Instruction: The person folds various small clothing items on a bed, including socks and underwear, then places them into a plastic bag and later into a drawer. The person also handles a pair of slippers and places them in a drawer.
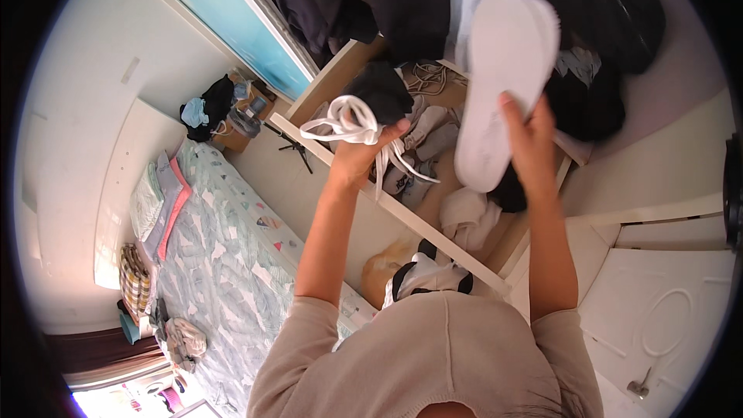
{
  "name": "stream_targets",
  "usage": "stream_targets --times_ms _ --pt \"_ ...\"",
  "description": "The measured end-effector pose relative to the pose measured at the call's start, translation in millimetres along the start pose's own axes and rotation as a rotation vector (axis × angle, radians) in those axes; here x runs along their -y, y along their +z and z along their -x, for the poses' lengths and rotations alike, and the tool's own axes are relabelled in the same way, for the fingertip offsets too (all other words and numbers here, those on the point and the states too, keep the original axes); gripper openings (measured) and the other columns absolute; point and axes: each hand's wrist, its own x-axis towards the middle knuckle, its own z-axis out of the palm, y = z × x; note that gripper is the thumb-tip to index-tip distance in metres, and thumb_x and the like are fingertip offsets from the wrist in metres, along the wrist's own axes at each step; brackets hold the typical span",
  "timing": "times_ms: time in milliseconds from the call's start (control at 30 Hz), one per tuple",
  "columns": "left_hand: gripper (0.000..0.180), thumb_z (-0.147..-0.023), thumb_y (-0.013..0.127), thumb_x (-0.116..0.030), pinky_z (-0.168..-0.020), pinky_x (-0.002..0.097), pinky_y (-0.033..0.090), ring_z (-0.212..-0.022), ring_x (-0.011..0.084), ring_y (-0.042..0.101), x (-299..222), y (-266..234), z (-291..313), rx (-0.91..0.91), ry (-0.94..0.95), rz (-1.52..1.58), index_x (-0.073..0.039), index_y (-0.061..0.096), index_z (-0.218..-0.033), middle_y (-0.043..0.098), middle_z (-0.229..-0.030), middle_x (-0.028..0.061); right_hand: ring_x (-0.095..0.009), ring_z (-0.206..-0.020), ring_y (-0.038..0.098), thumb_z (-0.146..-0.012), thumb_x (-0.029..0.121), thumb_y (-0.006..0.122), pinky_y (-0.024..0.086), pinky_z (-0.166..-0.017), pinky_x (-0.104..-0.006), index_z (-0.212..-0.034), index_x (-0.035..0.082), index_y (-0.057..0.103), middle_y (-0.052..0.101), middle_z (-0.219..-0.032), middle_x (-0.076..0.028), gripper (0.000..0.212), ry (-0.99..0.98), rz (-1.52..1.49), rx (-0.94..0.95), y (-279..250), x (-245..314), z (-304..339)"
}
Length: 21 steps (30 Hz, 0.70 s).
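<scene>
A pair of white shoe insoles is gripped in my right hand, the thumb pressed on their upper face. They are raised above the right side of an open drawer. My left hand is closed around a bundle of white laces or cord, with loose ends trailing down over the drawer's front. Just behind the bundle is a dark folded cloth; whether the left hand holds it too I cannot tell. Inside the drawer lie socks, a white rolled cloth and a coil of pale cord.
Dark clothes hang over the drawer's far side. A black bag stands at the far right. To the left is a bed with a leaf-patterned cover. A white cabinet door is at the lower right. Black-and-white cloth lies close to me.
</scene>
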Motion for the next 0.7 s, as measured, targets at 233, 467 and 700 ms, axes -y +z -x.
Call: stream_targets --times_ms 233,467,700 --pt "0.085 -0.069 0.076 -0.044 -0.085 0.0286 0.045 -0.097 0.0176 0.054 1 27 -8 0.353 -0.470 -0.329 0.006 0.038 -0.125 0.054 -0.110 0.0100 -0.019 -0.089 0.056 -0.086 0.025 0.058 0.043 -0.079 -0.0299 -0.108 -0.004 0.052 0.060 -0.099 -0.014 0.037 -0.063 0.211 -0.291 -49 28 -16" --pt "0.093 -0.071 0.072 -0.047 -0.091 0.0317 0.041 -0.112 0.0237 0.048 2 56 -26 0.695 -0.441 -0.713 -0.002 0.024 -0.137 0.040 -0.132 0.0154 -0.018 -0.090 0.056 -0.085 0.024 0.059 0.043 -0.081 -0.0298 -0.109 -0.003 0.053 0.061 -0.100 -0.012 0.037 -0.056 0.181 -0.270 -52 26 -14" --pt "0.073 -0.059 0.072 -0.025 -0.072 0.0427 0.049 -0.087 0.0367 0.058 8 65 -10 0.612 0.079 -1.614 -0.007 0.044 -0.124 0.047 -0.111 0.0195 -0.017 -0.090 0.056 -0.085 0.023 0.060 0.042 -0.081 -0.0286 -0.109 -0.003 0.053 0.061 -0.100 -0.011 0.036 -0.072 0.148 -0.293 -52 26 -12"
